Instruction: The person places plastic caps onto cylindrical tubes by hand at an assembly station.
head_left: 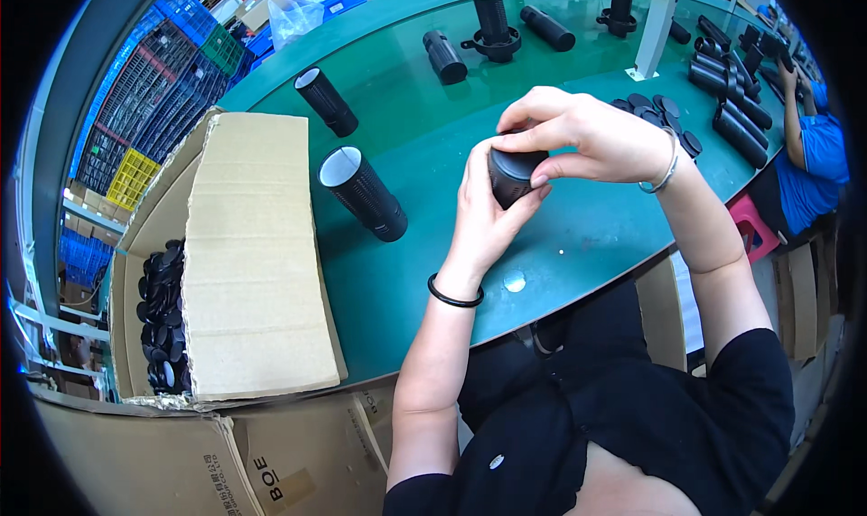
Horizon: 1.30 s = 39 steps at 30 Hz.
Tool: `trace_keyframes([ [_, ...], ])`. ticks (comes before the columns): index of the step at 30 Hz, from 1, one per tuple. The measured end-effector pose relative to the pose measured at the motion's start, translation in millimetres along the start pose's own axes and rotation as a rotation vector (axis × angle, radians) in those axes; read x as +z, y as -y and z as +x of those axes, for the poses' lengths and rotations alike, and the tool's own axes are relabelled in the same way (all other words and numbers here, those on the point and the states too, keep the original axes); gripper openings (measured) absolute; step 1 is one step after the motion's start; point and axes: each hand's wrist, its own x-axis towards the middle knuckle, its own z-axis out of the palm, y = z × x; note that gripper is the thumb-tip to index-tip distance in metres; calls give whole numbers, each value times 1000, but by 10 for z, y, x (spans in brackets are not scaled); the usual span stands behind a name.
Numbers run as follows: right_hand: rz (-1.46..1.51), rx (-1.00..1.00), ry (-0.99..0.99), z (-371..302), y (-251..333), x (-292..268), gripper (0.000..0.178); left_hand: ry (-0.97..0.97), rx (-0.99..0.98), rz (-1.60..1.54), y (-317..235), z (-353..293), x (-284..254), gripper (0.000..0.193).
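Observation:
A black perforated cylinder with a flat dark round top stands between my hands over the green table. My left hand wraps round its near left side, thumb along the front. From above, my right hand grips the rim of its top, fingers behind and thumb in front. The cylinder's lower part is mostly hidden by my left hand. To the left, a similar black cylinder with a pale inside at its upper end stands on the table, and another one is behind it.
An open cardboard box at the left holds many black discs. More discs lie right of my right hand, below a white post. Black cylinders and ringed parts sit further back. A co-worker in blue works at far right.

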Motion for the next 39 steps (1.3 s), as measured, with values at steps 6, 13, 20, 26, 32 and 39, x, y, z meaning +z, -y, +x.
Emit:
trace_keyframes([
  [6, 2, 52, 10, -1, -12, -17, 47, -23, -5, 14, 0, 11, 14, 60],
  [13, -44, -5, 54, 19, -24, -21, 47, -3, -10, 0, 44, -3, 12, 57],
  [20, 83, -28, -44, -34, -173, 202, 43, -11, -27, -75, 31, -1, -23, 56],
  [26, 102, -50, -344, -65, -173, 576, 49, -53, -33, -381, 125, 9, -73, 61],
  [32, 50, -24, -329, -55, -160, 446, 53, -80, -25, -272, 112, 16, -43, 71],
  [39, -48, -63, -43, 71, -52, 62, 52, -46, -32, -293, 113, 26, -45, 78],
])
